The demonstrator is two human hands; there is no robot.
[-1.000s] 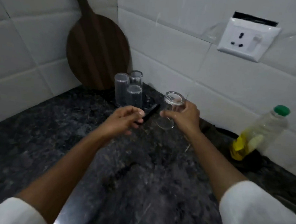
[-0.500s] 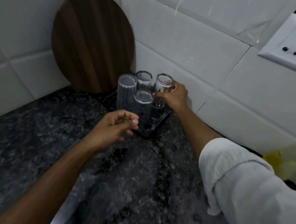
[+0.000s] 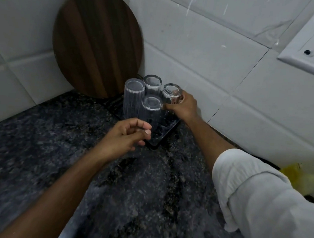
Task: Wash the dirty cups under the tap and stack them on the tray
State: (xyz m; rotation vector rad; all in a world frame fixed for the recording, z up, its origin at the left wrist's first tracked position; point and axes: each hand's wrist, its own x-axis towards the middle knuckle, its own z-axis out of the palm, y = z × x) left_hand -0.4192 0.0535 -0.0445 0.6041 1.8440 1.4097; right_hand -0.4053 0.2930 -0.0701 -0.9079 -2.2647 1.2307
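**Fourth glass down among the others**

Since a second ago the right hand (image 3: 183,106) has carried its glass (image 3: 172,94) from above the tabletop (image 3: 147,192) across to the tray (image 3: 162,136), where it now stands upside down beside the three others; over the last half second little has shifted. Right fingers (image 3: 169,107) curl round the glass's side and grip it. Just left of those fingers stands the near glass (image 3: 151,109), beyond it the back glass (image 3: 152,83), and farthest left the tall glass (image 3: 133,96), all inverted and packed close together on the dark tray.

Left hand (image 3: 127,137) hovers just short of the tray's near edge, its fingers loosely curled with thumb against forefinger, holding nothing that I can make out.

Behind the glasses a round wooden board (image 3: 96,40) leans in the tiled corner. A wall socket (image 3: 313,50) sits up to the right of the right hand, and a blurred yellow bottle (image 3: 295,173) shows beyond the white sleeve (image 3: 259,191).
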